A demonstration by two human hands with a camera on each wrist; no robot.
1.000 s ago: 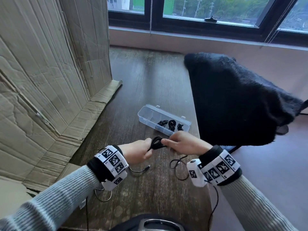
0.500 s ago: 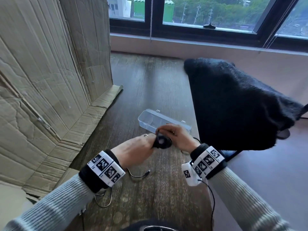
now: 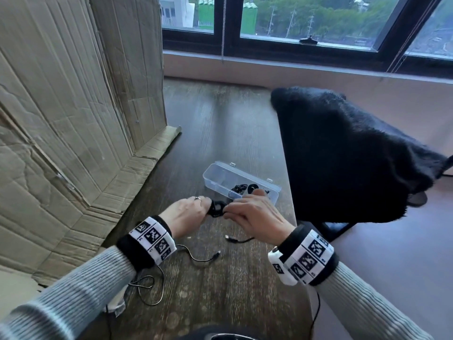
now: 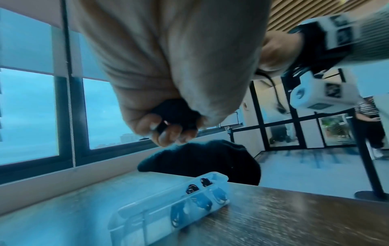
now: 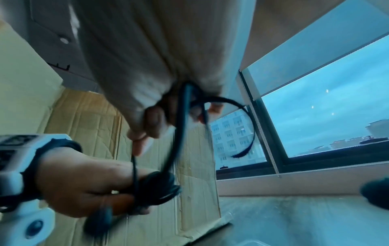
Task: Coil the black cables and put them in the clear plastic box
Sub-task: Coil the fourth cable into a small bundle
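A small coil of black cable [image 3: 217,208] hangs between my two hands just above the wooden table [image 3: 228,133]. My left hand [image 3: 186,214] grips the coil [image 4: 175,114] in curled fingers. My right hand [image 3: 252,214] pinches the cable's loose strand [image 5: 179,133], which runs down to the coil [image 5: 160,188]. Its free end [image 3: 231,239] lies on the table below the right hand. The clear plastic box [image 3: 220,176] stands open just beyond my hands, with coiled black cables [image 3: 245,188] in its right end [image 4: 197,187].
Another thin black cable [image 3: 196,257] trails over the table near my left wrist. Cardboard sheets [image 3: 73,119] lean along the left side. A chair draped in black fuzzy fabric [image 3: 343,153] stands at the table's right edge. A window runs along the far wall.
My hands have moved forward toward the box. The loose loop I held a second ago is now a tighter coil, and less slack cable lies on the table.
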